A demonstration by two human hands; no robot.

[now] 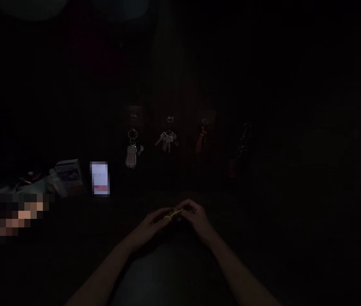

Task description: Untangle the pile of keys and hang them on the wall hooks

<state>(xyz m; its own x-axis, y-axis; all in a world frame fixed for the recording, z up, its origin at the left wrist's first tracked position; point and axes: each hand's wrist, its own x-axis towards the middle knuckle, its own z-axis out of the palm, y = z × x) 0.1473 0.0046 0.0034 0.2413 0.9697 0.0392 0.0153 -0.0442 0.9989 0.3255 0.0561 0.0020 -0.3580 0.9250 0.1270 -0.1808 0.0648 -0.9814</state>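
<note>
In the dim head view, my left hand (pixel 150 224) and my right hand (pixel 196 214) come together at the lower middle. Between their fingertips is a thin, bright yellow, strip-like thing (pixel 174 213); the dark hides its exact kind. Fingers of both hands are closed on it, the left at its near left end and the right at its other end. Beyond my hands hang a key ring with a pale tag (pixel 131 155), a bunch of keys (pixel 168 139) and a reddish strap-like item (pixel 201 142), each from a hook.
Farther right, a dark item (pixel 244 148) hangs, barely visible. Left of the hands stands a lit, pixelated screen (pixel 100 178). Beside it are a small box (pixel 69 176) and blurred clutter (pixel 35 185). A pixelated patch (pixel 17 216) covers the left edge. Most surroundings are too dark to make out.
</note>
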